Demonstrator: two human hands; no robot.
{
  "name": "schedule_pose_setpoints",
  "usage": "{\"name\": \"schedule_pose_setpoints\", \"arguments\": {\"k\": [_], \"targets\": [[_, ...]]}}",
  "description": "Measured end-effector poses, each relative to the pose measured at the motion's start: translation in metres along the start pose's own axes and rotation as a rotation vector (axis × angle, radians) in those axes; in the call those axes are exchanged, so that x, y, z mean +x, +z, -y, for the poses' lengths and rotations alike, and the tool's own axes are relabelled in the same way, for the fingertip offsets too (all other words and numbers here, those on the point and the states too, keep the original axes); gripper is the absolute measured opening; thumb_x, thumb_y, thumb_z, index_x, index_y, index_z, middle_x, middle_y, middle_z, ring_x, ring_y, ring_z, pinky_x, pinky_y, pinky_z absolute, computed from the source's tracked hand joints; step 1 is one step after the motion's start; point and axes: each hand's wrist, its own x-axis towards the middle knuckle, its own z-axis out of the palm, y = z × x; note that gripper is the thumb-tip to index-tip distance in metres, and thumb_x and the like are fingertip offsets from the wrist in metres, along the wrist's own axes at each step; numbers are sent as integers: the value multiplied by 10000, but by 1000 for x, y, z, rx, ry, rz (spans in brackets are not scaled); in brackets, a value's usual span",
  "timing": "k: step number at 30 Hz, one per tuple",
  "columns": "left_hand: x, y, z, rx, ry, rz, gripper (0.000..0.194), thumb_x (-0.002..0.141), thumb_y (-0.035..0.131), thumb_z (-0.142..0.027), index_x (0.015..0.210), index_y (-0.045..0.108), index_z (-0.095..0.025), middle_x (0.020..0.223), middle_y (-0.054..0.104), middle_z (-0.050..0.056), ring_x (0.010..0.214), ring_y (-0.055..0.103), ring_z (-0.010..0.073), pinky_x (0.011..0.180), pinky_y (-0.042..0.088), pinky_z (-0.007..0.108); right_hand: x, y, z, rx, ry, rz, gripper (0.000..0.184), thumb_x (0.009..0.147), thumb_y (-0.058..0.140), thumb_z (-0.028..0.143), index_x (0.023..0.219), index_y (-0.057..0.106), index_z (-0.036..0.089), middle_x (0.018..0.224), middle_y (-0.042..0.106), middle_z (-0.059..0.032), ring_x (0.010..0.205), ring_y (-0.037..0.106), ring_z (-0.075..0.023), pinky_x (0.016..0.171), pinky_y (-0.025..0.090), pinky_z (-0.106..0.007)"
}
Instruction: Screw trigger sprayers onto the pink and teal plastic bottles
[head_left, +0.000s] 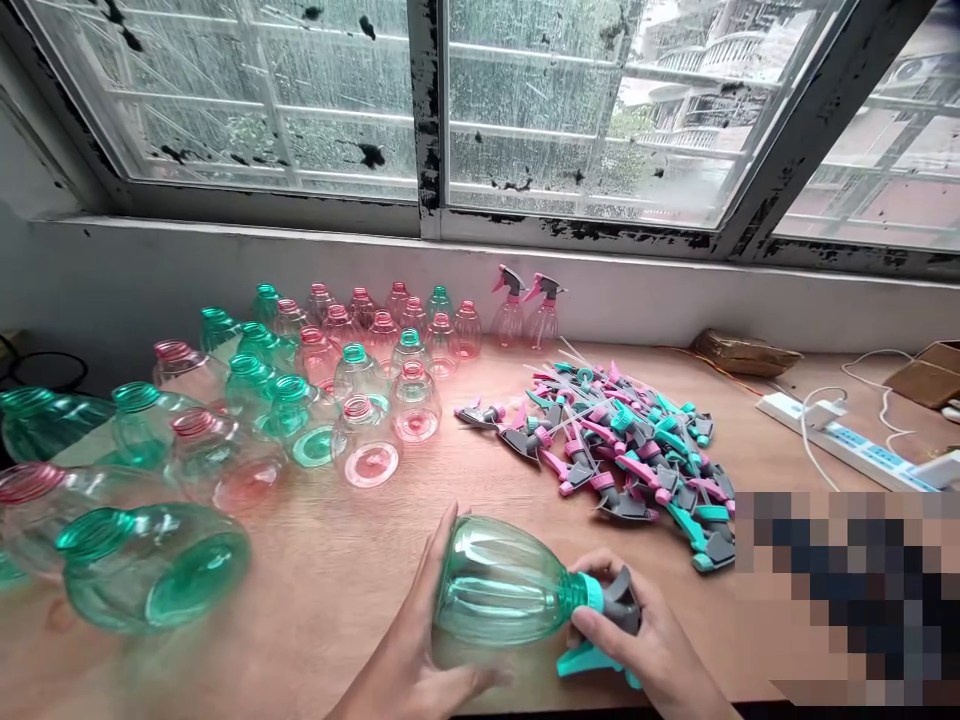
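Note:
A clear green spray bottle (502, 580) lies sideways between my two hands, above the near edge of the table. My left hand (435, 640) holds its base end, fingers behind it and the blurred thumb low in front, a little off the bottle. At the neck, my right hand (645, 620) grips the spray head (619, 600), which has a turquoise collar, a grey body and a turquoise trigger pointing down. The collar sits against the bottle's neck; how tightly, I cannot tell. Beyond my right hand lies a pile of loose spray heads (622, 440) in pink, turquoise and grey.
Several open-necked green bottles (157, 570) and pink bottles (416, 405) stand at the left and back. Two pink bottles with spray heads (510, 315) stand by the wall. A white power strip (847, 440) with cables and a brown package (742, 352) lie at right, near a pixelated area.

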Motion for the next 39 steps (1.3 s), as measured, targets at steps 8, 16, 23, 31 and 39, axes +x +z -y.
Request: {"name": "schedule_pose_setpoints", "arguments": {"k": [8,16,23,31,39], "targets": [[0,1,-2,-107,-16,23,1059,840,835,-401,1649,154,-350,1758,141,57,1601,168,328,1293,212,478,1,-1,-1,3,-3,27,449,790,859,520,1019,658,190,719,717,-6,656,690,-206,628,573,-334],[3,1,5,19,41,-41,997,871,798,-420,1634,156,-433,1737,236,13,1586,225,334,1312,84,510,2,2,2,92,16,2,470,772,880,513,1006,631,189,679,694,13,626,671,-180,591,551,-290],[-2,3,1,-55,6,-13,1045,856,803,-456,1648,126,-381,1760,145,7,1607,144,312,1309,160,450,3,2,0,73,-18,21,448,783,880,496,1003,649,182,718,693,7,649,667,-177,624,546,-296],[1,4,1,58,68,-29,931,913,752,-404,1616,147,-493,1733,238,-21,1575,264,324,1309,125,500,3,1,1,105,4,-5,454,790,877,492,1028,635,191,690,700,16,649,661,-166,619,536,-273],[-2,5,6,34,55,-57,997,863,784,-484,1635,156,-428,1746,207,-14,1603,158,326,1315,107,479,3,3,2,86,-28,21,434,789,877,496,994,649,188,704,702,7,646,658,-170,614,531,-283]]}}
